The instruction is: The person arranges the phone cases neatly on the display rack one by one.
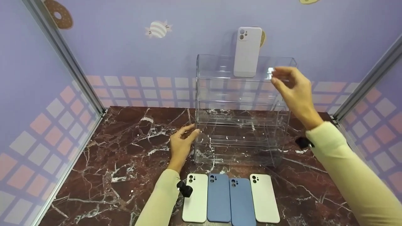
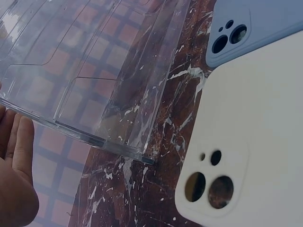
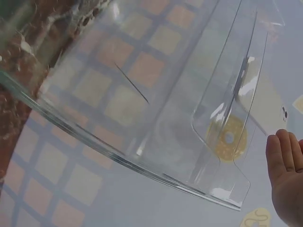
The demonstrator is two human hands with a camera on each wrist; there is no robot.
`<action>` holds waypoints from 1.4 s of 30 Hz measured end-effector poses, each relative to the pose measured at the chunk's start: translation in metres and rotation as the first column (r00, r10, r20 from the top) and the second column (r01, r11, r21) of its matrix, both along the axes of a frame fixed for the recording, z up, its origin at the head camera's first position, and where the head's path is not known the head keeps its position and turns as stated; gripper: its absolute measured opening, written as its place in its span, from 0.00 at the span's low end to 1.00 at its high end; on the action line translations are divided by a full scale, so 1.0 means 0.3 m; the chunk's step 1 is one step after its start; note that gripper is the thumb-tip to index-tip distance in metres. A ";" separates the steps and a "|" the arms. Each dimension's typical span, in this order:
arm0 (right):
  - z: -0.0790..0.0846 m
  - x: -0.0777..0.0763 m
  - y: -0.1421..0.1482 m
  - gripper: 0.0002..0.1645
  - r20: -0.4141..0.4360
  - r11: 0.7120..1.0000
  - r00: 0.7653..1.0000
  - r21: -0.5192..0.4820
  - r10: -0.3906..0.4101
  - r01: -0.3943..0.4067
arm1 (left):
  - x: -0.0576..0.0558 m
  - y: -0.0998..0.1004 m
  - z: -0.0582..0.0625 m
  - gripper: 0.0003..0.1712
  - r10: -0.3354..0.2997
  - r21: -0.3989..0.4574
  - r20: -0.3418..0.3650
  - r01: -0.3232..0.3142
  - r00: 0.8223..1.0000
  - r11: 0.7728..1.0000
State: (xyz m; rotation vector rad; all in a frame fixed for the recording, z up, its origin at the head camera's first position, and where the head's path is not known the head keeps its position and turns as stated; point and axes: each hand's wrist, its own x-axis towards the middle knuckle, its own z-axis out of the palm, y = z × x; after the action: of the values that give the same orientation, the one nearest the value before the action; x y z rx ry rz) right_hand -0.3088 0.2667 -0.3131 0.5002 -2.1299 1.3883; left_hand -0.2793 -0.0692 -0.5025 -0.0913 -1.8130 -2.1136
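Note:
A clear acrylic tiered display stand (image 1: pixel 238 121) stands on the marble-patterned tabletop. In its top tier a pale phone case (image 1: pixel 247 51) leans upright, camera holes up. My left hand (image 1: pixel 182 142) is at the stand's left side, its fairly straight fingers touching the panel edge; the left wrist view shows the fingertips right at that edge. Beside the top tier's right end, my right hand (image 1: pixel 295 88) is raised with loosely bent fingers and holds nothing. Two white phone cases (image 1: pixel 264 197) and two blue phone cases (image 1: pixel 219 197) lie in a row before the stand.
A purple wall (image 1: pixel 125 40) with sweet and tile patterns rises behind the stand. Similar side panels with metal corner posts (image 1: pixel 67 59) flank the marble tabletop (image 1: pixel 125 150). The lower tiers of the stand show no cases.

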 end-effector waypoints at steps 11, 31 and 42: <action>-0.146 0.146 0.037 0.20 0.050 0.998 0.997 -0.026 0.066 -0.065 | -0.008 0.003 0.002 0.18 0.019 -0.011 0.024 -0.019 1.000 1.000; -0.432 0.318 0.111 0.19 0.184 0.994 0.978 0.016 0.100 -0.105 | -0.005 0.012 -0.006 0.19 0.029 -0.029 0.009 -0.029 1.000 0.999; -0.571 0.384 0.139 0.14 0.282 0.988 0.955 0.089 0.095 -0.125 | -0.011 0.012 -0.006 0.18 0.028 -0.032 -0.016 -0.029 0.999 0.999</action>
State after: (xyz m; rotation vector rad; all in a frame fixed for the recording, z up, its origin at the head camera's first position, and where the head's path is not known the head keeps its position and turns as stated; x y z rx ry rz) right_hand -0.1935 0.3083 -0.4843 0.4961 -2.4432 1.4860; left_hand -0.2826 -0.0657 -0.5042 -0.0899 -1.8293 -2.0587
